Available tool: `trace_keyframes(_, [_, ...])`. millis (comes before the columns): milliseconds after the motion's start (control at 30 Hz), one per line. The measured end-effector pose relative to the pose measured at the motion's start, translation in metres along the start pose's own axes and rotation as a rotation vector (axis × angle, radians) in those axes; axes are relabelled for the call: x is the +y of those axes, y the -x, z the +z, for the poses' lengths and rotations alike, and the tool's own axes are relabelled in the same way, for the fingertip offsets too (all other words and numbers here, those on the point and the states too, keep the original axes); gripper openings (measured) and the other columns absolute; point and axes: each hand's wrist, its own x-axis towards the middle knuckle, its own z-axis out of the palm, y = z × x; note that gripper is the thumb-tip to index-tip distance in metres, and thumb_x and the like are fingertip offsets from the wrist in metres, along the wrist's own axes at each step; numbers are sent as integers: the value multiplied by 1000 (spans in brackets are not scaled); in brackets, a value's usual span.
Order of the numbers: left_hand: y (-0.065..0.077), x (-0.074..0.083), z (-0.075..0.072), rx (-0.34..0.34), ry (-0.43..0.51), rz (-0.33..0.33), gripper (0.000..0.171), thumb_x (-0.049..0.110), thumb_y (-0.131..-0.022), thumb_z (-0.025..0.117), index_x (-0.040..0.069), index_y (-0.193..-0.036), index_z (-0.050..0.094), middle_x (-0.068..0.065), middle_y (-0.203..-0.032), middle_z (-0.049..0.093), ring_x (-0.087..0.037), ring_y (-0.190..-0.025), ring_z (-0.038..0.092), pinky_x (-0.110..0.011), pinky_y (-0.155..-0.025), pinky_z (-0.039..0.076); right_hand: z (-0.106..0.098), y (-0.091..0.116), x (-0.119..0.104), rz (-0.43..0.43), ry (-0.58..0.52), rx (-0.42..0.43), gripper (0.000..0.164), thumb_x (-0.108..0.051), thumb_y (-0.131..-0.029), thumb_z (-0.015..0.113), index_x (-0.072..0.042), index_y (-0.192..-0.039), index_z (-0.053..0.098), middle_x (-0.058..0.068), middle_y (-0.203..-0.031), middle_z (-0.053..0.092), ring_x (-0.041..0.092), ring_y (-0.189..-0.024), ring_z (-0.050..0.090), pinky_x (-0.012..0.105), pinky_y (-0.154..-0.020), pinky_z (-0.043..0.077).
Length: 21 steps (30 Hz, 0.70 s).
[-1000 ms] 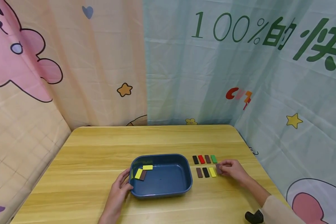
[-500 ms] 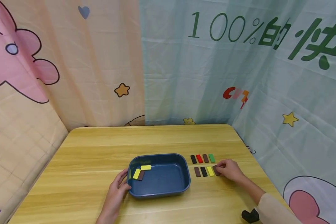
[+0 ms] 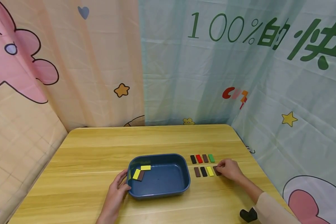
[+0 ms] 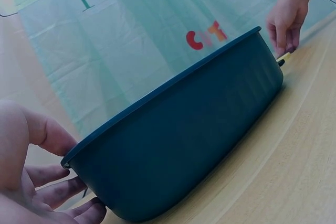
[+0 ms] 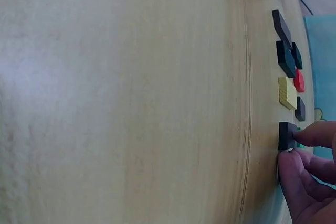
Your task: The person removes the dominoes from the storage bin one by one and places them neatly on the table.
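Observation:
My left hand point(image 3: 116, 191) holds the left end of a dark blue rectangular plastic tub point(image 3: 159, 195), thumb at the rim and fingers along the outer wall. Two yellow blocks point(image 3: 146, 167) and a brown one point(image 3: 141, 175) lie inside its left part. To the right of the tub, flat domino-sized blocks stand in two rows on the table. At the near row's right end, my right hand point(image 3: 230, 169) pinches a brown block point(image 5: 286, 136) between thumb and finger. Beside it in that row are a yellow block point(image 3: 210, 171), a black one point(image 3: 203, 171) and another brown one point(image 3: 197, 172).
Behind lies the far row: black point(image 3: 193, 159), red point(image 3: 199, 159), brown point(image 3: 205, 158) and green point(image 3: 211, 158) blocks. A black object point(image 3: 248, 215) shows beside the right sleeve point(image 3: 273, 210). Printed curtains point(image 3: 170, 77) hang around the wooden table point(image 3: 81, 174).
My right hand has brought the brown block slightly left and straightened it in line at the near row's end. My left hand stays on the tub; the head view has shifted a little.

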Motion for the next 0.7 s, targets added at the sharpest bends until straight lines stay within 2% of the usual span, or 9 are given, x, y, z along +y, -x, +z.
trace_keyframes(167, [1, -1, -1, -4, 23, 15, 70, -6, -91, 50, 4, -158, 34, -24, -162, 31, -42, -143, 37, -17, -88, 46, -6, -3, -4, -22, 0, -47, 12, -13, -91, 75, -3, -84, 74, 0, -71, 62, 16, -61, 54, 31, -56, 46])
trace_keyframes(267, [2, -1, -3, -7, 34, 22, 70, -7, -91, 49, 4, -158, 34, -24, -162, 31, -42, -143, 37, -15, -87, 46, -9, -7, -11, -47, -5, -70, 12, -13, -92, 74, -2, -89, 75, 1, -75, 64, 17, -65, 55, 32, -59, 48])
trace_keyframes(400, [2, -2, -3, -14, 25, 18, 70, -6, -91, 50, 5, -159, 34, -24, -162, 31, -41, -143, 37, -15, -87, 46, -15, -11, -20, -94, 2, -80, 13, -11, -91, 75, 1, -94, 75, 2, -82, 68, 17, -72, 59, 34, -65, 53])
trace_keyframes(700, [2, 0, -1, -6, 5, 8, 70, -5, -92, 50, 5, -159, 34, -23, -162, 30, -43, -146, 34, -19, -92, 45, -16, -18, -40, -233, -23, -137, 18, -11, -88, 79, 3, -98, 74, 0, -84, 68, 16, -75, 64, 37, -68, 56])
